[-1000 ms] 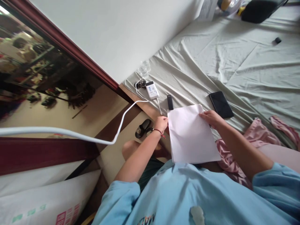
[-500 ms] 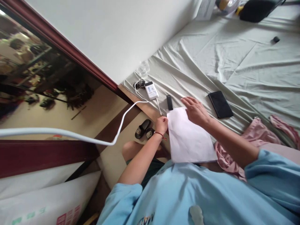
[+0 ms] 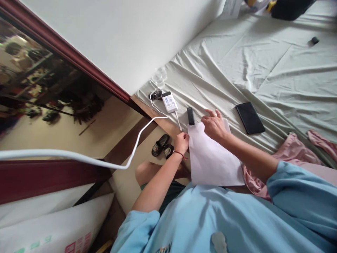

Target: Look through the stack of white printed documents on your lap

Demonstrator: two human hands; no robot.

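White sheets of paper (image 3: 214, 160) lie across my lap and the edge of the bed. My left hand (image 3: 181, 143) is closed at their upper left edge, the fingertips mostly hidden. At the upper right, my right hand (image 3: 213, 125) has its thumb and forefinger together on the top sheet's corner, other fingers raised. That corner is drawn inward, and part of a lower sheet shows beyond the hand. A small black oblong object, perhaps a stapler (image 3: 190, 116), touches the top edge of the paper between my hands.
A white power-bank-like device (image 3: 170, 102) with a white cable (image 3: 137, 140) lies by the wall. A black phone (image 3: 250, 117) rests on the sheet-covered bed (image 3: 263, 70), near pink cloth (image 3: 295, 151). Black slippers (image 3: 160, 144) are on the floor. A clear cup (image 3: 159, 77) stands behind.
My right hand has gone from flat with outstretched fingers to curled on the top sheet's corner, which has shifted inward. My left hand has stayed nearly in place.
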